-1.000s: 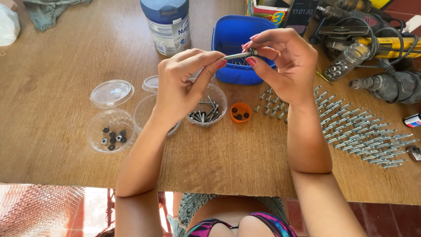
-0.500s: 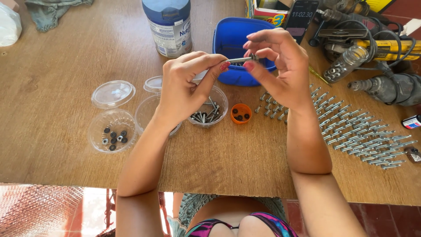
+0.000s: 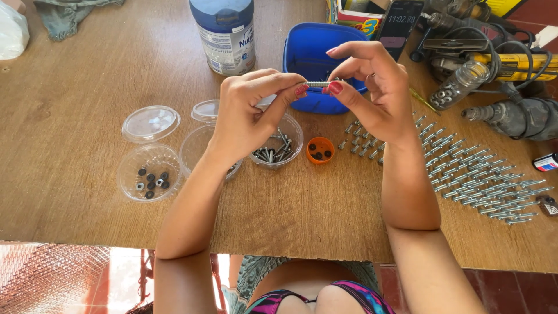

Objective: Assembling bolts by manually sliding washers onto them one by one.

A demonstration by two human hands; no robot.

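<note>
Two hands, left hand and right hand, pinch one bolt before blue tub.

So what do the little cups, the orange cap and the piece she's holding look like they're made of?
The cups look like thin clear plastic: you see the wood through them. The orange cap seems opaque moulded plastic. The bolt, pinched between left hand and right hand, looks like bright metal, probably plated steel, with a grey sheen.

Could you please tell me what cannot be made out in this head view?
- Bolt: both ends hidden by the fingertips of the left hand and right hand.
- Blue tub: contents blocked by the hands.
- Clear cup: partly behind the left wrist.
</note>
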